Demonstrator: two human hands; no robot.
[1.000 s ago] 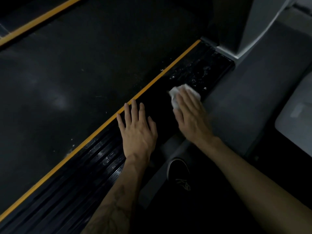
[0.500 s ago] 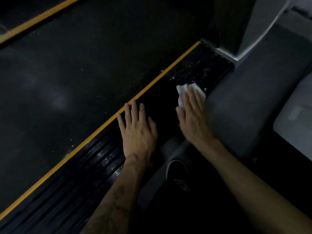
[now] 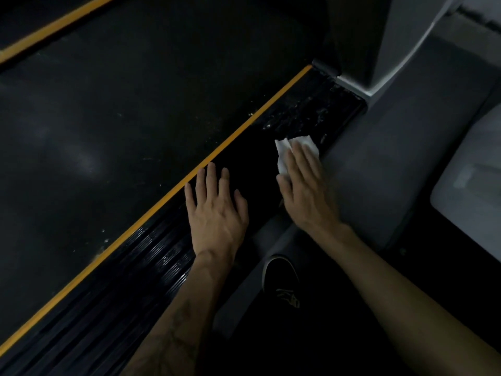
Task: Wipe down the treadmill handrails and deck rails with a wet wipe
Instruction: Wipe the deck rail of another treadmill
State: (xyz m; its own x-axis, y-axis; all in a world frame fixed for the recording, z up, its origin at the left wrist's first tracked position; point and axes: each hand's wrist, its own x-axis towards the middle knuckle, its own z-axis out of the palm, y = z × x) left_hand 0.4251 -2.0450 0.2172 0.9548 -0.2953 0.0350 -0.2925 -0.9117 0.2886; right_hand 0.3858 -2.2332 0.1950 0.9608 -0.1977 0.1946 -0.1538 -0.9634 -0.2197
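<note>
Dirt specks [image 3: 306, 115] lie at one o'clock from the right hand [image 3: 306, 191], flat-fingered on the wipe [image 3: 287, 150], along the deck rail [image 3: 162, 256]; left hand [image 3: 217, 213] rests flat.

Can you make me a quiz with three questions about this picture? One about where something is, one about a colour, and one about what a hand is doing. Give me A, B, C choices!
1. Where is the wipe?
A. Under the right hand, on the black side rail
B. On the shoe
C. On the running belt

2. What colour is the stripe beside the rail?
A. Blue
B. Orange-yellow
C. Green

3. What is the left hand doing?
A. Holding a bottle
B. Making a fist
C. Resting flat with its fingers spread

Answers:
1 A, the white wipe pokes out from under the right hand's fingers on the rail.
2 B, the line along the rail's edge is orange-yellow.
3 C, the left hand lies open on the rail and holds nothing.
</note>
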